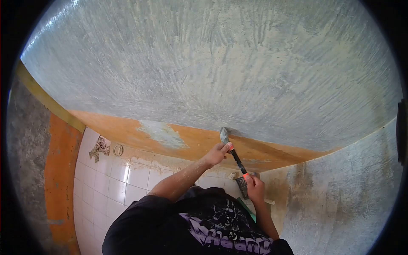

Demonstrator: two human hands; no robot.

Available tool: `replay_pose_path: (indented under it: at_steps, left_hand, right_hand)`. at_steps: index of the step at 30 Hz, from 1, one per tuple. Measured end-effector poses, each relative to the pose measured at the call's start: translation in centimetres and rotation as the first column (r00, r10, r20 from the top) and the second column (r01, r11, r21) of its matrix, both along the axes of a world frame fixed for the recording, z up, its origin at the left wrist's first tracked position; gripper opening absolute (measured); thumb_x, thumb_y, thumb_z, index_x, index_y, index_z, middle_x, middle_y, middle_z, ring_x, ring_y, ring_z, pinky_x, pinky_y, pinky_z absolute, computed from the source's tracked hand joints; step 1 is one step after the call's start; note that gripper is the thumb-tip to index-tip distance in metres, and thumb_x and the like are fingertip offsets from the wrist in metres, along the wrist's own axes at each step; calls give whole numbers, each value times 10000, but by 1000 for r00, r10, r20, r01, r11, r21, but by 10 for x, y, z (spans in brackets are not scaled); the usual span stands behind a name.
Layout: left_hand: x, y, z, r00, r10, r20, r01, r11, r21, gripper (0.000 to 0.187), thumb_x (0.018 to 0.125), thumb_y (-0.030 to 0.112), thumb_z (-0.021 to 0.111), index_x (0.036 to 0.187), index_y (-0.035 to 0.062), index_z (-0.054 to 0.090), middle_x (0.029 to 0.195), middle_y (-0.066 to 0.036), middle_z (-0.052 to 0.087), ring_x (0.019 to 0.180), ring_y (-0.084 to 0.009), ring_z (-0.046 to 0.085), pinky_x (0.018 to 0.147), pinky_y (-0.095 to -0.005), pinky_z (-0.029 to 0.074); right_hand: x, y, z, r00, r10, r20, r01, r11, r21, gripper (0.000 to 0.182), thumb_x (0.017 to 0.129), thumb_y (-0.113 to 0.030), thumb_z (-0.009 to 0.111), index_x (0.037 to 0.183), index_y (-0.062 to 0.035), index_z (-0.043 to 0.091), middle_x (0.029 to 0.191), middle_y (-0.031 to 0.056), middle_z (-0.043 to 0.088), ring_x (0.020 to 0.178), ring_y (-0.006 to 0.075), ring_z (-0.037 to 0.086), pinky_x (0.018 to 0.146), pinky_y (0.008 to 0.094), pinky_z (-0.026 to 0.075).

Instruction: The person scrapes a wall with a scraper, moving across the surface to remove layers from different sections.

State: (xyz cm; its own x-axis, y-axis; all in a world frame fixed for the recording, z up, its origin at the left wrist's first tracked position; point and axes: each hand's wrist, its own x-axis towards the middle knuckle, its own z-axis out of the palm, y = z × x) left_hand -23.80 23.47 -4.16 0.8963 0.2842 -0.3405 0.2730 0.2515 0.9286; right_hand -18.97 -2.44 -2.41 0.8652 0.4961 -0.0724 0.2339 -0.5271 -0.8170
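A long-handled scraper (238, 160) with a black shaft and orange grips slants up to the wall. Its grey head (224, 134) is against the wall near the border between the grey surface (221, 76) and the orange band (199, 137). My left hand (217, 154) is closed round the upper grip, just below the head. Lower down, my right hand (255, 187) is wrapped round the orange end of the handle. Pale dust covers my left forearm.
On the white tiled floor (114, 187) at the left lie a crumpled cloth (100, 148) and a ring-shaped roll (118, 150). A dark tray (242, 186) sits on the floor beside my right hand. A stained side wall (335, 199) stands at the right.
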Motion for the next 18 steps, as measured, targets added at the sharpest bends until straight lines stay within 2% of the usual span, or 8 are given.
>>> replay_pose_path:
  at_steps: [4,7,10,13,16,18]
  left_hand:
    - [12,-4,0,999,-42,-5,42,999,7,512,1034,500,438,1178,41,613,1175,-86,624,1142,-198,570,896,-389,504]
    - [-1,5,0,999,-51,8,51,999,12,514,1032,505,439,1174,42,612,1163,-84,626,1122,-191,577,893,-392,499]
    - [0,12,-4,999,-47,-1,47,999,-1,520,1028,515,441,1170,46,613,1155,-85,628,1105,-188,582,892,-391,493]
    - [3,7,4,999,-48,-9,48,998,-34,525,1023,525,445,1171,49,611,1156,-86,627,1111,-193,577,894,-390,492]
    - [-3,11,2,999,-48,-3,48,998,-31,533,1022,527,446,1182,42,599,1158,-87,623,1121,-200,571,894,-394,495]
    - [-4,14,2,998,-55,6,56,998,-28,538,1022,527,445,1194,37,589,1159,-87,621,1123,-202,570,894,-396,498]
  right_hand:
    - [8,-12,-12,996,-21,-91,23,999,23,371,946,-357,642,945,9,707,649,75,604,579,138,539,560,313,434]
    - [4,4,5,1000,11,-25,-12,999,-34,356,948,-341,645,947,10,705,653,65,603,587,125,537,559,307,431]
    - [-5,5,-18,1000,-13,5,13,1000,21,351,947,-340,650,943,7,706,646,51,595,586,115,522,555,298,422]
    - [-1,2,-13,997,-38,-70,43,996,76,355,949,-349,648,944,0,715,625,49,579,577,115,505,549,296,412]
    - [-4,8,0,997,4,-77,-1,999,33,315,965,-278,629,959,29,694,629,11,557,597,69,480,542,277,407]
    - [-10,8,-9,1000,-5,-24,5,1000,8,340,955,-330,643,956,2,714,619,30,561,586,86,484,543,290,404]
